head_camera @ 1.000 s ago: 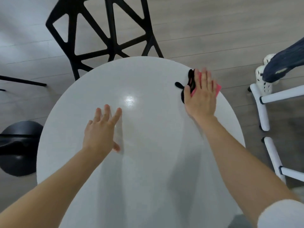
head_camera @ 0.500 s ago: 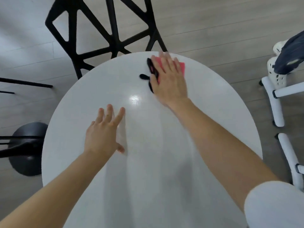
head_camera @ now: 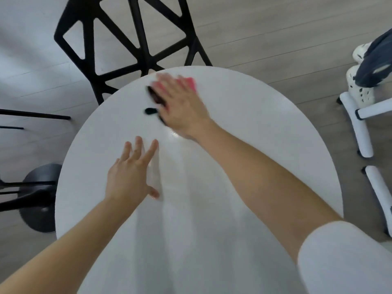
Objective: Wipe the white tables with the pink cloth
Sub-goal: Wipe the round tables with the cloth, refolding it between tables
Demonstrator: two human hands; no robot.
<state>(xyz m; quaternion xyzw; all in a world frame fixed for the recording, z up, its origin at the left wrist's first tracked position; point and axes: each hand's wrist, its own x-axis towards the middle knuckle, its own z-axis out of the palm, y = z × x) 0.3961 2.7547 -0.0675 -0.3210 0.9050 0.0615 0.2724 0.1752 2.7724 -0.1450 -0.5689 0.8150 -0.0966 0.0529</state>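
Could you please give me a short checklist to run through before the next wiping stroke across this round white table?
1. Pink cloth lies under the flat right hand: ok.
2. Cloth sits fully on the round white table, near its far edge: ok.
3. Left hand lies flat on the tabletop, apart from the cloth: ok.
4. Black open-frame chair stands beyond the far edge, apart from the wiping hand: ok.
5. Which parts of the tabletop are already clean: cannot tell.

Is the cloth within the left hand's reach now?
Probably not well: the right hand lies flat over the cloth, covering most of it; only bare table separates it from the left hand.
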